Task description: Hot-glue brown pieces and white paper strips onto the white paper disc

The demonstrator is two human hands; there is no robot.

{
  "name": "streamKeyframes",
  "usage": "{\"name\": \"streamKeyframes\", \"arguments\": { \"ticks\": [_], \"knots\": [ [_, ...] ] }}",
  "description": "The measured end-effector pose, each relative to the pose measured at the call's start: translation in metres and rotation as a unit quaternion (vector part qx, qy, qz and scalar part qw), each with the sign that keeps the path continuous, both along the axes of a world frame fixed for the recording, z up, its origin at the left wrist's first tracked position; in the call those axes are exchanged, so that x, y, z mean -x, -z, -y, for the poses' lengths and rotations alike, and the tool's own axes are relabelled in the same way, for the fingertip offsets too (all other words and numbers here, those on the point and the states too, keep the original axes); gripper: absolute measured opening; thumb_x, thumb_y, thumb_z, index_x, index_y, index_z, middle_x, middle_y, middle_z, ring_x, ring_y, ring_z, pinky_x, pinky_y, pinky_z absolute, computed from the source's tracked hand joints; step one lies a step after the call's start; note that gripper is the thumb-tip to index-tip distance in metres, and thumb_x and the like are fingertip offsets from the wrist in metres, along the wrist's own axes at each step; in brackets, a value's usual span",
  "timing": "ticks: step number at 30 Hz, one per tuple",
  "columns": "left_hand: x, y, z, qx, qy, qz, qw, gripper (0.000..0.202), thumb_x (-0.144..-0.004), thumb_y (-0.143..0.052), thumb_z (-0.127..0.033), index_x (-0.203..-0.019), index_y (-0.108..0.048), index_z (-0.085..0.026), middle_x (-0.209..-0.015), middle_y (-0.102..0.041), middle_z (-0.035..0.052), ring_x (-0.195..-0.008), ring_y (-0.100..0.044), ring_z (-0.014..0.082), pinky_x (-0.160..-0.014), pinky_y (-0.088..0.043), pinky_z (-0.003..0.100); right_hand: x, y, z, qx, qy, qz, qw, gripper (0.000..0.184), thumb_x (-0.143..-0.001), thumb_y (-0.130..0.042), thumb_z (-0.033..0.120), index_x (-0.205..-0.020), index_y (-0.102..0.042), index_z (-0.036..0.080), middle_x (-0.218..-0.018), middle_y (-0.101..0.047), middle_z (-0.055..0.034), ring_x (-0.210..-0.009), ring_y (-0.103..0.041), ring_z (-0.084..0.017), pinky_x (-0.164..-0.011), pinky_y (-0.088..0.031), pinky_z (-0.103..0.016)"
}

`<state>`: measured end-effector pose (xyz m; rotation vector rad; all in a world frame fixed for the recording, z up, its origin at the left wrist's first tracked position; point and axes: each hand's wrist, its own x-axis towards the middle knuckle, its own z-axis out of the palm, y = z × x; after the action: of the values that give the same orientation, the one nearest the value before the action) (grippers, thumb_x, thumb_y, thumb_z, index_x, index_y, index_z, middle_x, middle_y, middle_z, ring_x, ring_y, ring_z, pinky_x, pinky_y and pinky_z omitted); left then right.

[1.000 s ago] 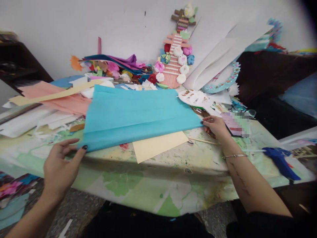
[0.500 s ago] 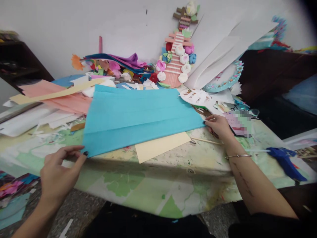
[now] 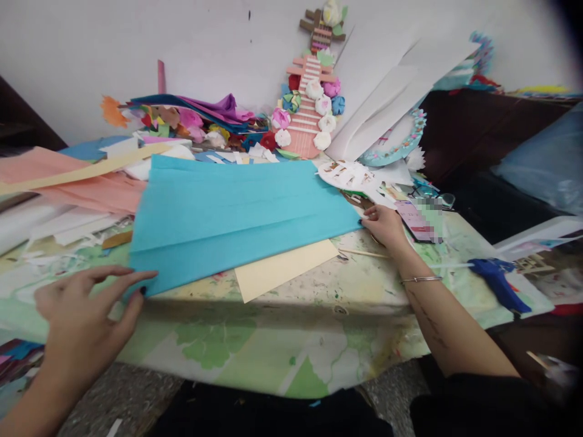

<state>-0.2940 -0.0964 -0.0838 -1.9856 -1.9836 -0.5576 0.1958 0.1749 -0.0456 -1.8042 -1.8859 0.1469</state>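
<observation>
A large sheet of turquoise crepe paper (image 3: 237, 212) lies spread across the table. My left hand (image 3: 86, 315) pinches its near left corner between thumb and fingers. My right hand (image 3: 385, 224) grips the sheet's right corner, fingers curled on the edge, with a thin bracelet on the wrist. A cream card (image 3: 285, 270) sticks out from under the sheet's near edge.
Pink paper (image 3: 77, 182) and white scraps lie at the left. A pile of coloured paper (image 3: 195, 118) and a paper-flower guitar model (image 3: 307, 103) stand at the back wall. A blue glue gun (image 3: 498, 282) and a thin stick (image 3: 362, 253) lie at the right.
The view has shifted a little to the right. My left hand has slid lower and closed its pinch on the sheet's corner. My right hand keeps its hold on the right corner.
</observation>
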Motion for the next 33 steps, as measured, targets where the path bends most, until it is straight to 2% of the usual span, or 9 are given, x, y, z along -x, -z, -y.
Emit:
{"name": "streamKeyframes", "arguments": {
  "ticks": [3, 6, 9, 13, 17, 20, 26, 30, 33],
  "knots": [
    [-0.015, -0.022, -0.013, 0.028, 0.098, -0.043, 0.994, 0.053, -0.087, -0.041, -0.011, -0.128, -0.052, -0.042, -0.121, -0.054, 0.0046, -0.107, -0.051, 0.0285, -0.098, -0.038, 0.052, 0.003, 0.0, 0.0, -0.005, 0.001, 0.02, 1.0, 0.022, -0.069, -0.064, 0.02, -0.09, -0.07, 0.017, -0.076, -0.069, -0.004, -0.076, -0.063, -0.021, -0.072, -0.044, -0.03],
    [-0.021, -0.033, -0.026, 0.103, 0.141, -0.093, 0.98, 0.06, -0.083, -0.036, -0.001, -0.125, -0.063, -0.035, -0.123, -0.061, 0.0062, -0.105, -0.049, 0.0295, -0.094, -0.04, 0.048, 0.003, 0.001, 0.0, -0.008, -0.002, 0.037, 0.999, 0.022, -0.07, -0.063, 0.019, -0.091, -0.07, 0.016, -0.077, -0.069, -0.0044, -0.077, -0.063, -0.022, -0.072, -0.044, -0.03],
    [-0.022, -0.038, -0.031, 0.143, 0.162, -0.156, 0.964, 0.072, -0.08, -0.034, 0.006, -0.133, -0.058, -0.036, -0.129, -0.061, 0.0049, -0.108, -0.047, 0.0305, -0.093, -0.039, 0.046, 0.003, 0.002, 0.0, -0.01, -0.004, 0.053, 0.999, 0.023, -0.072, -0.062, 0.019, -0.093, -0.069, 0.016, -0.078, -0.069, -0.0049, -0.078, -0.063, -0.022, -0.072, -0.044, -0.031],
    [-0.028, -0.046, -0.032, 0.145, 0.181, -0.211, 0.949, 0.078, -0.083, -0.03, 0.007, -0.142, -0.044, -0.041, -0.126, -0.061, 0.0068, -0.112, -0.049, 0.0308, -0.09, -0.038, 0.044, 0.002, 0.004, -0.001, -0.01, -0.008, 0.073, 0.997, 0.021, -0.073, -0.062, 0.019, -0.093, -0.069, 0.017, -0.078, -0.069, -0.0054, -0.078, -0.062, -0.023, -0.073, -0.043, -0.032],
    [-0.043, -0.057, -0.037, 0.171, 0.207, -0.264, 0.926, 0.069, -0.091, -0.03, -0.001, -0.147, -0.036, -0.04, -0.109, -0.064, 0.0095, -0.097, -0.055, 0.029, -0.081, -0.038, 0.039, 0.001, 0.007, -0.003, -0.008, -0.008, 0.086, 0.996, 0.02, -0.074, -0.061, 0.017, -0.093, -0.069, 0.018, -0.078, -0.07, -0.0057, -0.077, -0.063, -0.023, -0.072, -0.044, -0.032],
    [-0.053, -0.065, -0.046, 0.172, 0.219, -0.288, 0.916, 0.07, -0.09, -0.032, -0.001, -0.147, -0.036, -0.04, -0.1, -0.063, 0.0088, -0.087, -0.055, 0.0271, -0.076, -0.036, 0.035, 0.002, 0.007, -0.004, -0.007, -0.003, 0.094, 0.996, 0.019, -0.074, -0.06, 0.014, -0.09, -0.069, 0.018, -0.079, -0.07, -0.0066, -0.078, -0.063, -0.023, -0.072, -0.044, -0.032],
    [-0.064, -0.074, -0.063, 0.186, 0.243, -0.285, 0.908, 0.078, -0.086, -0.041, 0.001, -0.147, -0.033, -0.046, -0.095, -0.061, 0.007, -0.08, -0.054, 0.0234, -0.071, -0.033, 0.031, 0.002, 0.007, -0.004, -0.006, 0.002, 0.106, 0.994, 0.021, -0.073, -0.057, 0.012, -0.087, -0.071, 0.019, -0.08, -0.071, -0.0078, -0.081, -0.064, -0.025, -0.073, -0.044, -0.033],
    [-0.068, -0.08, -0.073, 0.21, 0.262, -0.248, 0.909, 0.079, -0.085, -0.044, 0.001, -0.146, -0.033, -0.048, -0.088, -0.06, 0.0039, -0.077, -0.055, 0.0201, -0.076, -0.036, 0.029, 0.002, 0.006, -0.004, -0.005, -0.001, 0.097, 0.995, 0.022, -0.074, -0.056, 0.012, -0.087, -0.071, 0.017, -0.083, -0.071, -0.0103, -0.083, -0.065, -0.027, -0.074, -0.045, -0.034],
    [-0.072, -0.086, -0.081, 0.214, 0.277, -0.237, 0.906, 0.076, -0.081, -0.046, 0.001, -0.141, -0.043, -0.046, -0.105, -0.061, 0.0057, -0.092, -0.057, 0.0216, -0.083, -0.038, 0.031, 0.002, 0.006, -0.004, -0.002, -0.01, 0.081, 0.997, 0.022, -0.073, -0.056, 0.011, -0.087, -0.072, 0.016, -0.082, -0.071, -0.0116, -0.084, -0.065, -0.029, -0.075, -0.045, -0.036]
  ]
}}
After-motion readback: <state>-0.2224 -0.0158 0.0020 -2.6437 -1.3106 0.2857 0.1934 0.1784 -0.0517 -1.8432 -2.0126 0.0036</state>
